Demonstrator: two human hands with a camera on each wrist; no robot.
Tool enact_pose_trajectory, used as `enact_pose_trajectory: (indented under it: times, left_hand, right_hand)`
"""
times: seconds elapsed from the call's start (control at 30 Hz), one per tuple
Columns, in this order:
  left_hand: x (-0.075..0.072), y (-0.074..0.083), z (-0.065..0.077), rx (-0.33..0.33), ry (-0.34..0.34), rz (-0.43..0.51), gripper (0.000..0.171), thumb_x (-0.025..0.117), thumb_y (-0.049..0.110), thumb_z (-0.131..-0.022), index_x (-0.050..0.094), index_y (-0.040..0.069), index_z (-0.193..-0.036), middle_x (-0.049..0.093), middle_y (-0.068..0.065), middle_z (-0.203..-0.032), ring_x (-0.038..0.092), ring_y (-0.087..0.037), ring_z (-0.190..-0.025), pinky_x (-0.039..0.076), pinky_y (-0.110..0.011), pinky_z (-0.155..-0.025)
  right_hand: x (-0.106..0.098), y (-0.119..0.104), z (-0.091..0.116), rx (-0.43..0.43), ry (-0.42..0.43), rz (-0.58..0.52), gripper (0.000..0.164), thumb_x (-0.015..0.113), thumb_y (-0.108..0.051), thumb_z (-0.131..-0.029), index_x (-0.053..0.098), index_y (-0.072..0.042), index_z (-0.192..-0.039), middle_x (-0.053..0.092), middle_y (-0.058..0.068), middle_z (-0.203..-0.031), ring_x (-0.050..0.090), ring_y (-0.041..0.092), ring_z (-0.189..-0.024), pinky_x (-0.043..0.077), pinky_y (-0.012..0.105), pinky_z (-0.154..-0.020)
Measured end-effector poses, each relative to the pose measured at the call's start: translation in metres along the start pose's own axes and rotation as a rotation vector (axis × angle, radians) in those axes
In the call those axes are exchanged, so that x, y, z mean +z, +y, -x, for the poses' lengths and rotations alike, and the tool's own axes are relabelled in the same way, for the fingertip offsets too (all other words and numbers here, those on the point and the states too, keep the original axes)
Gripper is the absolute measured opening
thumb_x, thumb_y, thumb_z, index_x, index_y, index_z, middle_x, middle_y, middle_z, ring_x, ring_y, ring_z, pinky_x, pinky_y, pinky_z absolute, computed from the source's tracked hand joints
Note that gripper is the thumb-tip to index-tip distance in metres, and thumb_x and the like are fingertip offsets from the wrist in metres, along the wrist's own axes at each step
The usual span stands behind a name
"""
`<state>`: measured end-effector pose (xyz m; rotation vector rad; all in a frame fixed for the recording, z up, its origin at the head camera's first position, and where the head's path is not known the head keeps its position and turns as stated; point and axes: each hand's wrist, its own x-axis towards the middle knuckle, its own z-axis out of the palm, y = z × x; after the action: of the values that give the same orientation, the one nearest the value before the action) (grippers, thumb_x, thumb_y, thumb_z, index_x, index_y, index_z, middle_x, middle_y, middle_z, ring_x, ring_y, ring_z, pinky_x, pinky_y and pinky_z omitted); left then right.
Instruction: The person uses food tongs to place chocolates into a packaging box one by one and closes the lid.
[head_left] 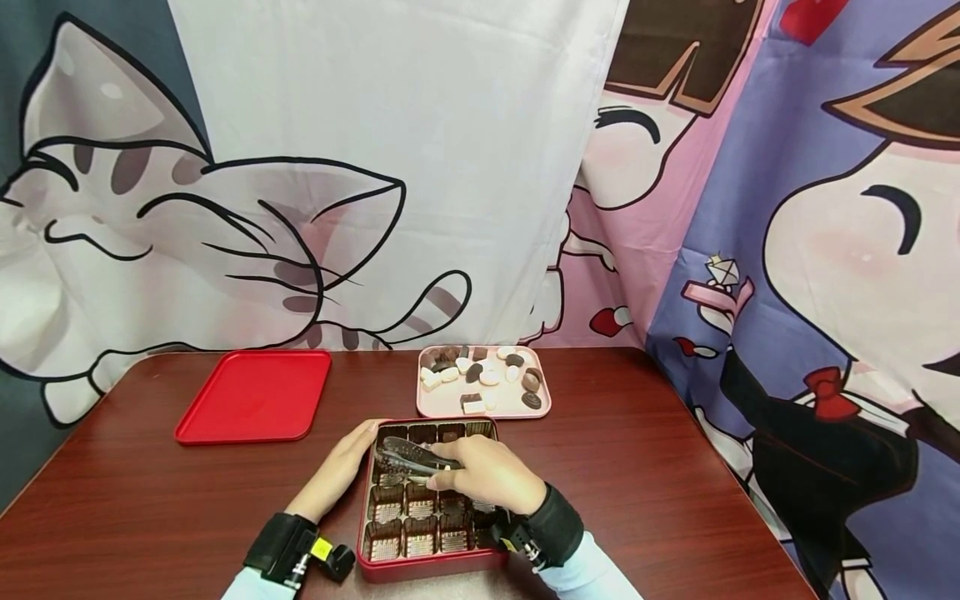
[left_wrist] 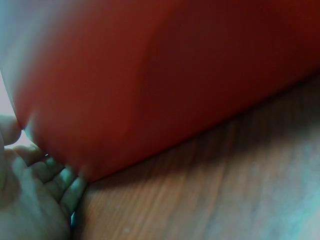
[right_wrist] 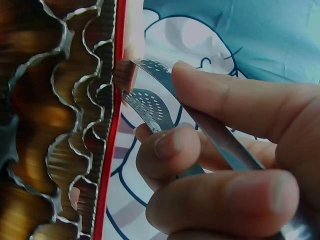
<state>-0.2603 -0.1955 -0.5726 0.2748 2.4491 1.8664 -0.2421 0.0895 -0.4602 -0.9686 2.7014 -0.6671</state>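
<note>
My right hand holds metal tongs above a red-rimmed chocolate box with a divided brown plastic tray inside. In the right wrist view, the tongs' perforated tips stand close to the red rim. A small brown piece shows between those tips; its kind is hard to make out. My left hand lies along the box's left side and grips its far left corner. The left wrist view shows bent fingers going round the corner, their tips hidden behind the red wall.
Behind the box stands a pale pink tray bearing several dark, brown and white chocolates. A flat red tray lies at the back left of the brown wooden table. Cartoon-printed cloth hangs along the table's far edge.
</note>
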Motion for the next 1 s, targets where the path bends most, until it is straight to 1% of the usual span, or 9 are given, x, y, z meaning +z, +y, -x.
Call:
enact_pose_trajectory:
  times: [0.13, 0.2, 0.3, 0.4, 0.5, 0.6, 0.8, 0.93, 1.0]
  left_hand:
    - [0.0, 0.0, 0.0, 0.0, -0.005, 0.034, 0.067, 0.041, 0.051, -0.12, 0.052, -0.002, -0.159, 0.054, -0.022, -0.16, 0.039, -0.037, -0.154, 0.033, -0.016, -0.114]
    - [0.0, 0.0, 0.0, 0.001, -0.008, 0.056, 0.067, 0.041, 0.053, -0.119, 0.054, -0.001, -0.158, 0.056, -0.02, -0.158, 0.042, -0.034, -0.152, 0.033, -0.014, -0.112]
    - [0.0, 0.0, 0.0, 0.0, -0.007, 0.056, 0.069, 0.041, 0.057, -0.118, 0.056, 0.002, -0.157, 0.059, -0.017, -0.155, 0.046, -0.026, -0.148, 0.035, -0.013, -0.11]
    - [-0.001, -0.001, 0.0, -0.003, -0.011, 0.076, 0.069, 0.043, 0.057, -0.117, 0.056, 0.002, -0.158, 0.058, -0.018, -0.156, 0.046, -0.024, -0.147, 0.035, -0.013, -0.11]
    - [-0.001, -0.002, -0.001, 0.003, -0.012, 0.082, 0.068, 0.043, 0.055, -0.118, 0.055, 0.002, -0.158, 0.057, -0.019, -0.158, 0.044, -0.03, -0.15, 0.034, -0.013, -0.11]
    - [-0.001, -0.004, -0.001, 0.015, -0.012, 0.085, 0.066, 0.042, 0.051, -0.119, 0.054, 0.0, -0.159, 0.054, -0.021, -0.16, 0.04, -0.036, -0.154, 0.033, -0.013, -0.111]
    - [-0.002, -0.008, -0.001, 0.027, -0.027, 0.082, 0.065, 0.04, 0.047, -0.121, 0.05, -0.002, -0.162, 0.049, -0.022, -0.165, 0.032, -0.04, -0.158, 0.03, -0.012, -0.112]
    - [-0.002, -0.008, -0.002, 0.031, -0.029, 0.085, 0.065, 0.04, 0.048, -0.12, 0.05, -0.001, -0.162, 0.05, -0.021, -0.164, 0.033, -0.039, -0.158, 0.03, -0.011, -0.112]
    - [-0.002, -0.008, -0.002, 0.036, -0.03, 0.082, 0.066, 0.04, 0.049, -0.12, 0.05, -0.002, -0.161, 0.05, -0.022, -0.163, 0.034, -0.039, -0.157, 0.03, -0.011, -0.112]
  right_hand:
    - [0.029, 0.029, -0.015, -0.021, -0.008, 0.05, 0.054, 0.074, -0.054, -0.102, 0.074, -0.024, -0.147, 0.071, -0.016, -0.088, 0.058, 0.003, -0.072, 0.051, 0.032, -0.069]
    - [0.031, 0.03, -0.017, -0.015, -0.009, 0.051, 0.053, 0.074, -0.055, -0.101, 0.075, -0.024, -0.144, 0.071, -0.016, -0.094, 0.057, 0.004, -0.077, 0.05, 0.031, -0.071]
    - [0.026, 0.025, -0.015, -0.002, -0.028, 0.034, 0.055, 0.074, -0.057, -0.1, 0.075, -0.025, -0.145, 0.071, -0.016, -0.094, 0.059, 0.005, -0.078, 0.05, 0.031, -0.072]
    - [0.027, 0.026, -0.016, 0.018, -0.03, 0.018, 0.053, 0.075, -0.056, -0.099, 0.075, -0.028, -0.144, 0.067, -0.017, -0.085, 0.058, 0.004, -0.072, 0.05, 0.03, -0.07]
    - [0.026, 0.025, -0.015, 0.03, -0.028, -0.001, 0.053, 0.076, -0.055, -0.099, 0.075, -0.029, -0.144, 0.063, -0.017, -0.076, 0.055, 0.005, -0.065, 0.048, 0.03, -0.066]
    - [0.016, 0.016, -0.01, 0.027, -0.035, -0.013, 0.055, 0.075, -0.053, -0.101, 0.073, -0.024, -0.147, 0.063, -0.016, -0.076, 0.055, 0.005, -0.059, 0.049, 0.032, -0.062]
    - [-0.011, -0.009, 0.002, 0.038, -0.028, -0.034, 0.052, 0.079, -0.043, -0.1, 0.075, -0.018, -0.145, 0.073, -0.01, -0.093, 0.062, 0.009, -0.076, 0.055, 0.037, -0.074]
    - [0.008, 0.024, -0.009, 0.0, 0.016, -0.019, 0.056, 0.076, -0.053, -0.099, 0.075, -0.02, -0.145, 0.078, -0.012, -0.113, 0.067, 0.006, -0.096, 0.058, 0.04, -0.083]
    - [0.002, 0.022, -0.005, 0.01, 0.019, -0.04, 0.057, 0.075, -0.049, -0.101, 0.073, -0.016, -0.147, 0.078, -0.007, -0.127, 0.071, 0.01, -0.11, 0.059, 0.043, -0.092]
